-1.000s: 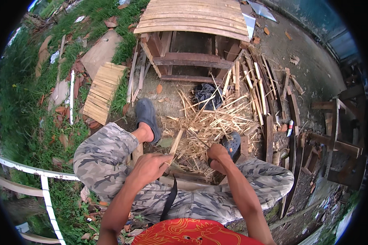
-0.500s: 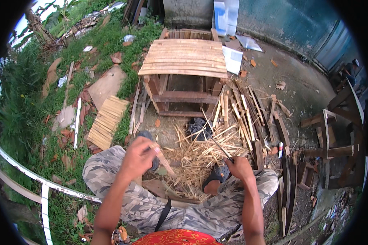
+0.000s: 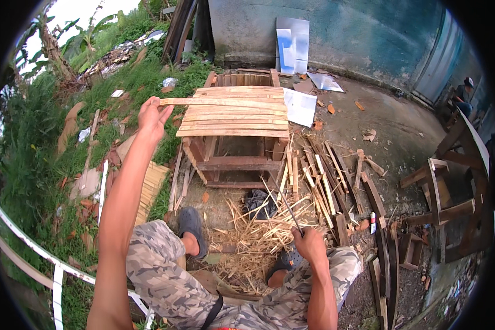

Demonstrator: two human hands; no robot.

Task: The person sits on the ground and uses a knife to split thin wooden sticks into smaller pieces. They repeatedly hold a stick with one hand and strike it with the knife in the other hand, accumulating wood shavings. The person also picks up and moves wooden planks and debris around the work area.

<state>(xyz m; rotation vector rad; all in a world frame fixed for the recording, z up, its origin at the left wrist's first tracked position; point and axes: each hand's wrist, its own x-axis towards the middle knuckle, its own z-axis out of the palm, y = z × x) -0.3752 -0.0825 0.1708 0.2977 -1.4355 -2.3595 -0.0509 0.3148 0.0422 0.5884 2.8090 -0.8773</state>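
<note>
My left hand [image 3: 154, 116] is stretched out far and left, its fingers closed on one end of a flat bamboo strip [image 3: 176, 102]. That strip reaches right, over the row of pale strips [image 3: 231, 125] lying side by side on top of a brown wooden frame [image 3: 239, 163]. Above my right knee, my right hand [image 3: 312, 242] is closed around a long, thin, dark tool [image 3: 284, 203]. The tool slants up and left, over a heap of pale shavings [image 3: 242, 247]; whether it is a blade or a rod I cannot tell.
Several lengths of timber [image 3: 335, 176] lie right of the frame. A slatted panel [image 3: 151, 190] rests on the grass at left, near a white metal rail [image 3: 58, 297]. Wooden furniture frames [image 3: 440, 212] stand at right; a person [image 3: 465, 94] sits beyond them. A black plastic bag [image 3: 260, 204] lies among the shavings.
My left hand has moved forward and up from above my left knee, carrying the strip over the frame's top. My right hand keeps the tool, slightly lower. The view has tilted up.
</note>
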